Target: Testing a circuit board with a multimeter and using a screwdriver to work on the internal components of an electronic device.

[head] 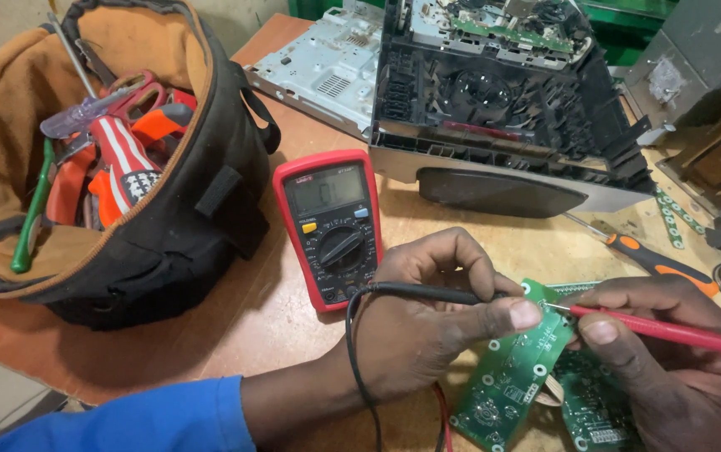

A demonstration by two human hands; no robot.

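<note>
We observe the left hand (427, 310) pinching a black test probe (427, 293) between thumb and fingers, its grip pressed tight on the shaft, the tip resting on a green circuit board (511, 377). The right hand (670, 368) pinches a red test probe (670, 329) likewise, its metal tip touching the same board just beside the left thumb. The board lies on the wooden surface (268, 318) at our 5 o'clock, partly under both hands. A red digital multimeter (331, 226) lies flat at 10 o'clock from the left hand, its dial turned and its display lit. At 9 o'clock from the meter stands an open tool bag (126, 159) holding screwdrivers and pliers. At 12 o'clock sits a dismantled black appliance chassis (502, 109). An orange-handled screwdriver (657, 264) lies at 1 o'clock from the right hand.
</note>
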